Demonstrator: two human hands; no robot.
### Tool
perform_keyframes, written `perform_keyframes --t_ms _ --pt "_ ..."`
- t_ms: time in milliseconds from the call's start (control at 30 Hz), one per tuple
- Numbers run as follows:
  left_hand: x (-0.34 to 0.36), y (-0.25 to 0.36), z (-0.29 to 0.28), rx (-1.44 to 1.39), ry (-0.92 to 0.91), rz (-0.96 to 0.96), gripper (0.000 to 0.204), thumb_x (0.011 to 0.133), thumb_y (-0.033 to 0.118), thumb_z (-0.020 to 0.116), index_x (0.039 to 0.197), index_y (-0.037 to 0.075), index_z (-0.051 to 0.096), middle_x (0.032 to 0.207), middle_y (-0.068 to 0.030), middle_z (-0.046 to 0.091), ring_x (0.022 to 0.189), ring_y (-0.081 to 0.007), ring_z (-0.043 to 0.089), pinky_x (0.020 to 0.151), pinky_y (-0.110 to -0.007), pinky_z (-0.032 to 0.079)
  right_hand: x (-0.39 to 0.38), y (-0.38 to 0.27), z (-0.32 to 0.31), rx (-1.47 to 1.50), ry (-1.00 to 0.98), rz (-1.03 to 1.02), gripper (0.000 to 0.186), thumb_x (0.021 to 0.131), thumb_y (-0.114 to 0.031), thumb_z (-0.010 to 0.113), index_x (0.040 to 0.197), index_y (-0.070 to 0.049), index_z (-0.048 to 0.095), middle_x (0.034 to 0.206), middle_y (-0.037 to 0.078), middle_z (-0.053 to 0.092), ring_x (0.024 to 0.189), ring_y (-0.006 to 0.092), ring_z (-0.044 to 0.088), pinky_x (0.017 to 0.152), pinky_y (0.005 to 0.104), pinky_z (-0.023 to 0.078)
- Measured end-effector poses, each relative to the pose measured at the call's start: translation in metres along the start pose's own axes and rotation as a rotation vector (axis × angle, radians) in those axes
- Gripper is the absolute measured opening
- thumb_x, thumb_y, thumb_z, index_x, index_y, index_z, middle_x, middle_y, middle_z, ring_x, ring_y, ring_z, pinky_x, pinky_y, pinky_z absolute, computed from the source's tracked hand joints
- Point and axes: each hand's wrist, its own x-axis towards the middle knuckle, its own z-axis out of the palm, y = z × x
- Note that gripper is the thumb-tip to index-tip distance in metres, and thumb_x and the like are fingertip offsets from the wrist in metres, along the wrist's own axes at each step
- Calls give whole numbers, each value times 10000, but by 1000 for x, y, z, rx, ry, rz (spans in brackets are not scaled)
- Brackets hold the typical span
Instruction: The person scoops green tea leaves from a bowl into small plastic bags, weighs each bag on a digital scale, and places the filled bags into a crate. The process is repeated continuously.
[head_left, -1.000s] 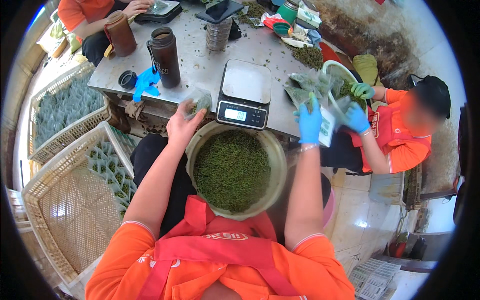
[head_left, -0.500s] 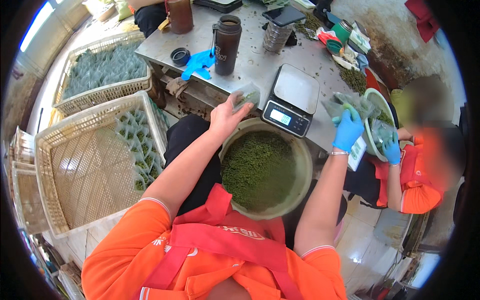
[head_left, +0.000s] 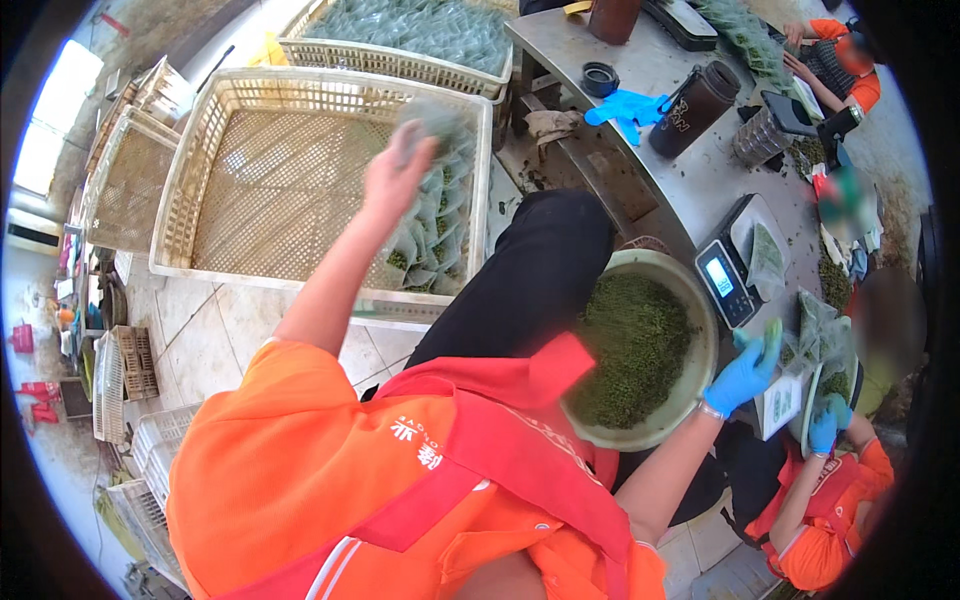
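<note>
My bare left hand (head_left: 388, 183), smeared by motion, is over a cream plastic crate (head_left: 205, 235), closed on a clear plastic bag (head_left: 436, 118). Beneath it, filled bags (head_left: 432, 222) stand in rows along the crate's right side. On the digital scale (head_left: 722, 283) rests another clear bag (head_left: 767, 258) with green contents. Just below the scale is my right hand (head_left: 742, 378) in a blue glove with green-covered fingertips; its fingers are apart and appear to hold nothing. A round tub (head_left: 703, 400) of small green berries (head_left: 635, 350) sits by my legs.
A metal table (head_left: 560, 45) bears a dark bottle (head_left: 697, 108), a blue glove (head_left: 628, 112) and a clear jar (head_left: 760, 138). Another crate (head_left: 400, 65) full of bags stands behind. At right, a co-worker's gloved hand (head_left: 826, 420) is beside a basin with plastic bags (head_left: 820, 330).
My view has turned left. The left hand has carried its bag from beside the scale to over the crate. A bag now lies on the scale, and the right hand has moved nearer to it.
</note>
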Motion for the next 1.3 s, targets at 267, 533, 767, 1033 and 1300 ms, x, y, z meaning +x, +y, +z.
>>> perform_keyframes --t_ms 267,533,767,1033,1300 --pt "-22 -166 -6 420 -73 -499 559 878 530 408 1133 42 504 979 -247 626 927 -423 594 821 -488 444 -81 30 6 41 -478 412 306 913 -50 493 1212 -4 543 1104 120 613 700 115 609 643 246 507" --pt "-24 -142 46 373 -281 -515 646 819 485 514 1281 46 409 1155 -250 561 1072 -390 546 907 -461 422 -118 39 16 -272 -691 304 316 860 -83 560 1169 -20 584 1057 135 643 797 202 640 729 305 507" --pt "-8 -142 29 169 -249 -488 897 690 471 720 1352 -1 340 1306 -238 460 1205 -338 461 1011 -379 354 -131 73 11 -830 -718 250 442 795 -246 645 1175 -33 570 1087 205 611 965 361 599 839 413 472" --pt "-9 38 68 -166 -136 304 210 839 80 594 1046 43 605 1034 -91 643 961 -205 610 858 -314 455 -136 78 27 -613 -752 353 240 751 -259 673 891 -75 609 869 172 634 811 385 591 705 454 472" --pt "-123 186 170 -282 -1119 810 528 758 256 677 1223 101 481 1100 -107 626 766 -249 650 711 -359 513 -108 4 13 158 -523 616 177 798 17 591 970 -20 607 768 46 610 590 112 591 539 258 492"
